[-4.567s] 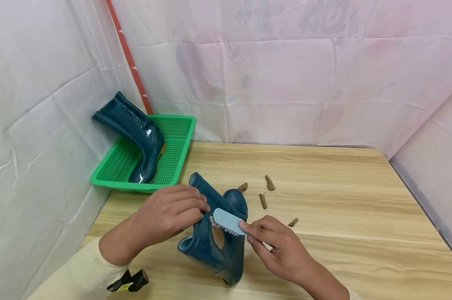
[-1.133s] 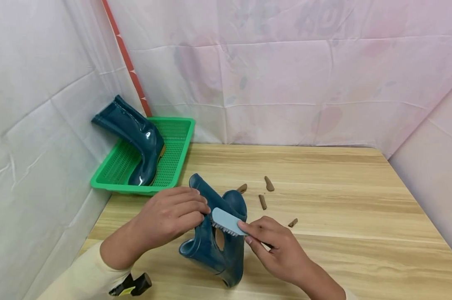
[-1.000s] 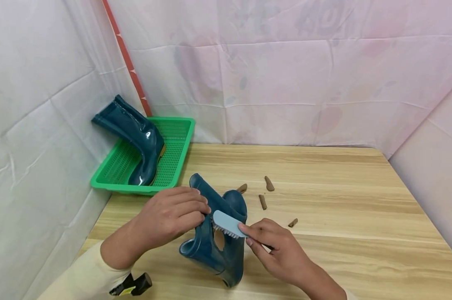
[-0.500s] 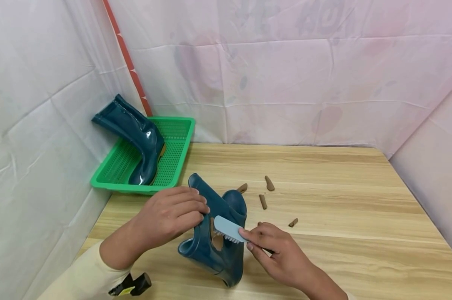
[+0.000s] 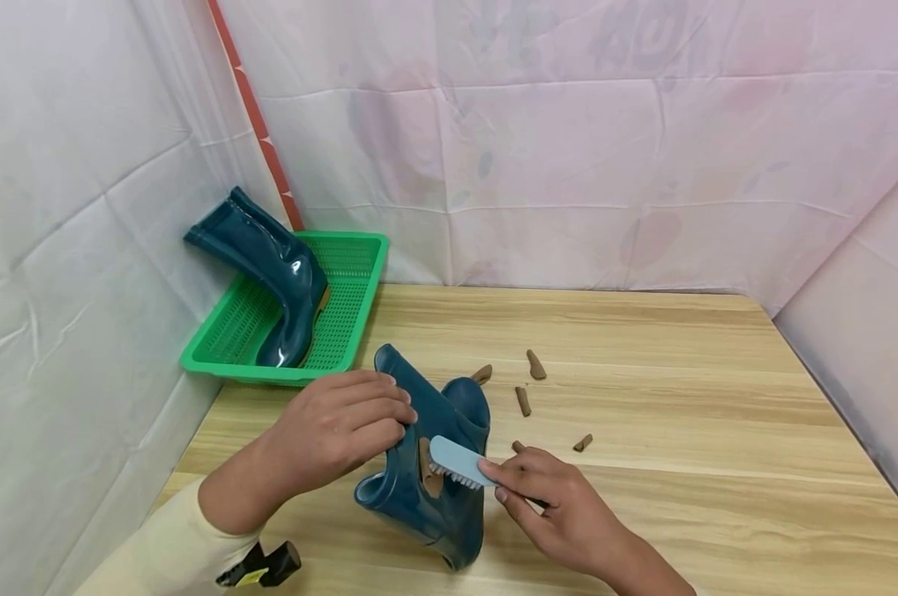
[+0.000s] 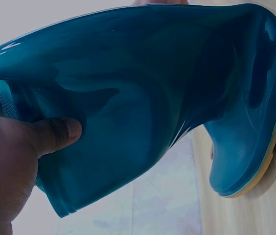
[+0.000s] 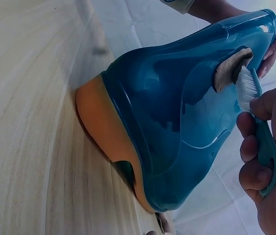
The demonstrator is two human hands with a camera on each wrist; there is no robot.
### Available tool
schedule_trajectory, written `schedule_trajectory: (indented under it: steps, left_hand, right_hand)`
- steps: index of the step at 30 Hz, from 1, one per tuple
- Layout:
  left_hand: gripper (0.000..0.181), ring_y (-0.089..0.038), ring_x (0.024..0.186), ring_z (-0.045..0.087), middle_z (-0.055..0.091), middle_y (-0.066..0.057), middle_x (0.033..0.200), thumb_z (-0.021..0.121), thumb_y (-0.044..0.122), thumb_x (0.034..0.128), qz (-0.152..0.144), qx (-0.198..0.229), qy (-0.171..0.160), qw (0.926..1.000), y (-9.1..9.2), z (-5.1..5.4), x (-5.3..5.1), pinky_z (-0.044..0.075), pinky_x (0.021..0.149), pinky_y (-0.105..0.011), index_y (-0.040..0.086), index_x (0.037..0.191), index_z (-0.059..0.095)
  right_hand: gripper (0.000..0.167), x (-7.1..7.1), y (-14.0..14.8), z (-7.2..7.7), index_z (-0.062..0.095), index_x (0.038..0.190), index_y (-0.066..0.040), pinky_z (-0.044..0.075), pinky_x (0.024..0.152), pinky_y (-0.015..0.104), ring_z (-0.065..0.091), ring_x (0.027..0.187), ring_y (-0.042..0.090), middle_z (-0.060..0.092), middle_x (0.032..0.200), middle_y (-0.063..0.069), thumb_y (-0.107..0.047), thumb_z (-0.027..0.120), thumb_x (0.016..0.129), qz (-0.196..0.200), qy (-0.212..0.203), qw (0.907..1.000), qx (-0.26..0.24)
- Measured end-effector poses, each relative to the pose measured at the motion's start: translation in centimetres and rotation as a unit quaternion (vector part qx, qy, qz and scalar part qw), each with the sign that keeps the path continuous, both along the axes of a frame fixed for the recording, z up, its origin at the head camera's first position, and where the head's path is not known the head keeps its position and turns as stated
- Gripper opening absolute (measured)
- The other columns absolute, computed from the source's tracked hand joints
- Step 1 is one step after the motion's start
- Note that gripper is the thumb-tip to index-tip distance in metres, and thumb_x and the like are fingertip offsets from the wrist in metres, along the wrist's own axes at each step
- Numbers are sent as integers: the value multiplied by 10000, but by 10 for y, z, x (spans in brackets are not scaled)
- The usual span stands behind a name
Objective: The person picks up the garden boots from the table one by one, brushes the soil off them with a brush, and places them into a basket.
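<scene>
A dark teal rain boot (image 5: 463, 521) stands on the table with its orange sole (image 7: 103, 117) down, as the right wrist view shows. My left hand (image 5: 344, 422) grips the boot's shaft by the top edge, its thumb (image 6: 59, 134) on one face and fingers on the other. With my right hand (image 5: 553, 505) I hold a light blue brush (image 5: 459, 460) by its handle. The white bristles (image 7: 246, 89) touch or nearly touch a brown clay-like patch (image 7: 228, 71) on the shaft. That patch is partly lifted at its upper end.
A second teal boot (image 5: 270, 265) leans in a green basket (image 5: 359, 323) at the back left. Several brown pieces (image 5: 535, 364) lie right of the held boot, one brown piece (image 5: 519, 446) right by my right hand. White cloth walls (image 5: 553, 182) enclose the table (image 5: 679, 397).
The brush and right hand have moved slightly down the shaft. More of the brown patch shows, its upper part loosened. Another brown piece now shows beside the right hand. The left hand stays put.
</scene>
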State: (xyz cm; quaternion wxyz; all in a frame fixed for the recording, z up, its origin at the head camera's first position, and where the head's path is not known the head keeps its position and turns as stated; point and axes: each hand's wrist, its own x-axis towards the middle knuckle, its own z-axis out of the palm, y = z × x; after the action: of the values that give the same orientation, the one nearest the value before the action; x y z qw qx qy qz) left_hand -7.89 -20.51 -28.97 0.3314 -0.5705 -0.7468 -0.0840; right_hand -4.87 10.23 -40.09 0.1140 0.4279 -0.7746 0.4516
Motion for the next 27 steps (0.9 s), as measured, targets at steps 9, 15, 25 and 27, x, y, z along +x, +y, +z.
schedule_trajectory:
  steps: [9,15,25,27]
  left_hand:
    - [273,-177,926,736,770,-34,979,492,47,1080,13,16,-20,10000,-1,0,0,599,878,-394,86,851,636]
    - [290,-172,929,735,771,-30,979,476,47,1084,62,-8,-158,9999,-1,1,2,593,896,-392,91,853,646]
    - [276,-174,921,735,769,-37,973,485,28,1075,-43,77,-42,10000,0,1,1,597,884,-395,83,859,648]
    - [274,-175,920,735,769,-37,971,488,27,1074,-51,83,-11,10000,1,1,1,597,884,-395,83,860,650]
  right_hand:
    - [519,0,4,-2,685,1351,-114,488,1052,315,602,856,56,682,1055,-92,83,746,876,0,-20,10000,8]
    - [520,-1,12,1,708,1325,-145,518,906,179,670,1015,102,685,1092,-130,75,765,858,-251,-175,9995,126]
    - [505,-1,19,3,714,1314,-129,481,631,176,580,832,43,694,1094,-103,92,757,862,-323,-363,9988,-15]
    - [506,0,20,3,712,1316,-124,480,641,173,596,847,51,695,1102,-99,93,756,862,-349,-409,9986,-17]
